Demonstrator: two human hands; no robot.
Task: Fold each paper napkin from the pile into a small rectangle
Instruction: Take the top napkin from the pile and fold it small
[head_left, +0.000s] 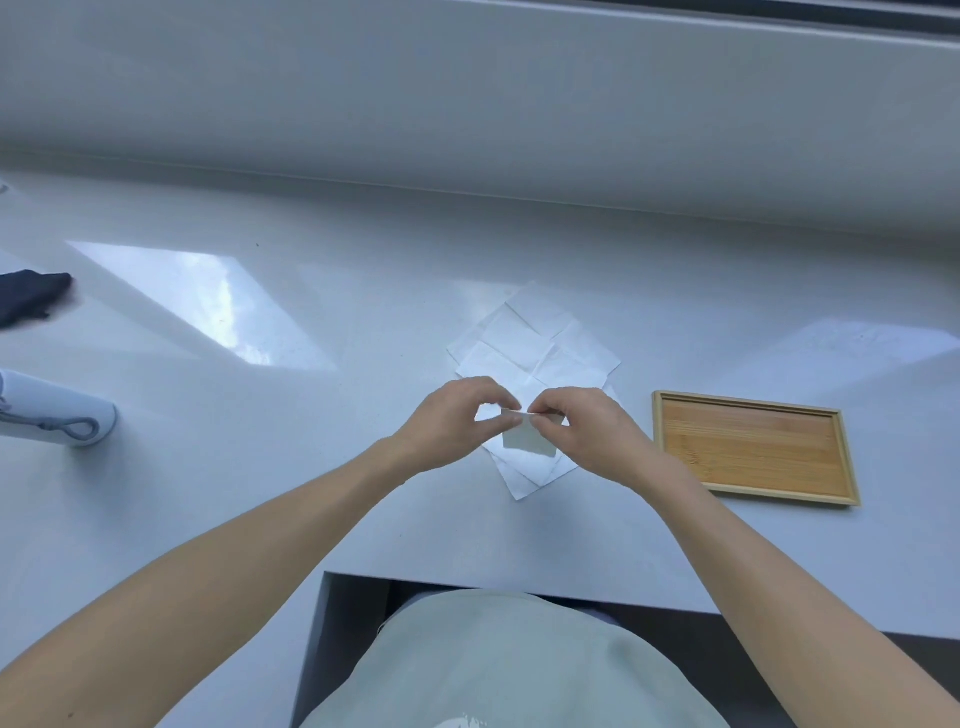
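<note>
We are working at a glossy white table below a pale sill. Our left hand and right hand are pinching the top edge of a small folded napkin between thumbs and fingertips, holding it just over the pile of unfolded napkins. A wooden tray is lying nearby on the right.

Both hands raised together at centre, fingertips pinching.

Left hand and right hand meet almost fingertip to fingertip, thumbs and forefingers closed on the top edge of a folded napkin. Bare forearms reach in from the lower corners, converging; wrists roughly level, remaining fingers curled.
</note>
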